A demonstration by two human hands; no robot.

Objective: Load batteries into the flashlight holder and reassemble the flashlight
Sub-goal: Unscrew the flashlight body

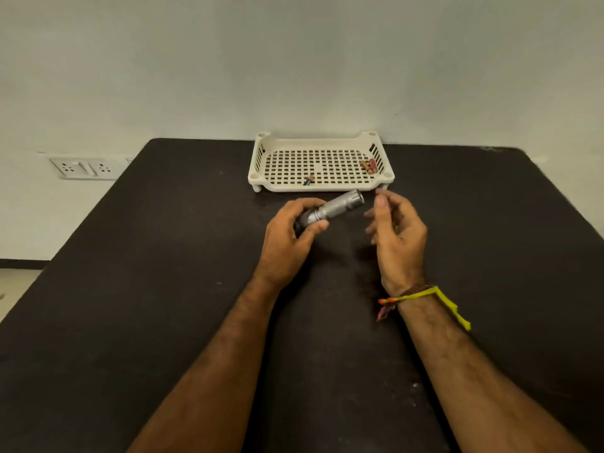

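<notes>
Black table (163, 289); white tray (322, 143) holds batteries (368, 166); left hand (287, 237) grips flashlight (340, 207).

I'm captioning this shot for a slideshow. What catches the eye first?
The silver flashlight at the centre, held over the black table by the left hand, with the right hand open beside it. Behind them, a white tray against the wall holds a few batteries.

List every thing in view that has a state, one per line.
flashlight: held off the table, tilted
left hand: grips flashlight head
right hand: open, holds nothing
tray: on table, upright
batteries: lying in tray
wall switch: position unclear
</notes>
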